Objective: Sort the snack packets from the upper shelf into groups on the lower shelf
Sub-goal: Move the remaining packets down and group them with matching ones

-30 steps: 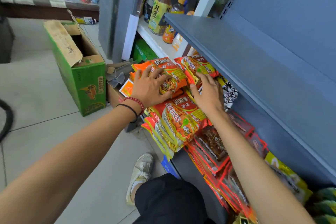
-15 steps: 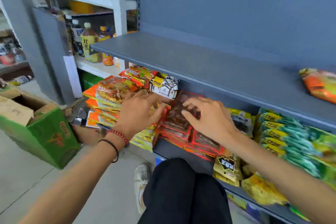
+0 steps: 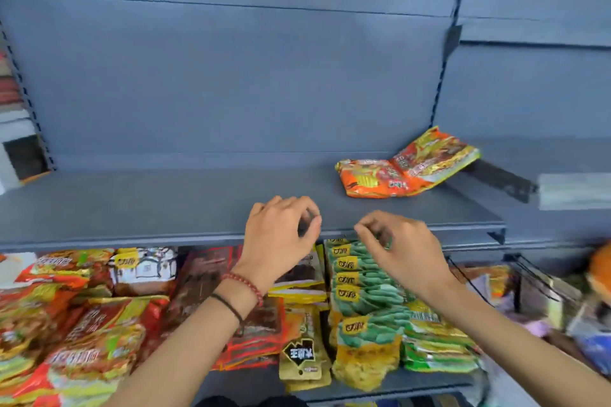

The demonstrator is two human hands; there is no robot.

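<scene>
Two orange snack packets (image 3: 406, 168) lie on the grey upper shelf (image 3: 165, 201), to the right; one leans against the back wall. My left hand (image 3: 281, 235) and my right hand (image 3: 400, 248) hover side by side at the upper shelf's front edge, fingers loosely curled, holding nothing. Below them the lower shelf (image 3: 413, 383) carries grouped packets: orange-red ones (image 3: 76, 334) at the left, dark red ones (image 3: 205, 277) in the middle, yellow ones (image 3: 301, 357), and a green stack (image 3: 367, 291) under my right hand.
A white and brown packet (image 3: 145, 269) lies at the back left of the lower shelf. A wire rack (image 3: 529, 277) with mixed goods stands at the right. The left part of the upper shelf is bare.
My view swung right and up from the left end of the shelves. Both hands lifted off the packets on the lower shelf and now hang at the upper shelf's edge.
</scene>
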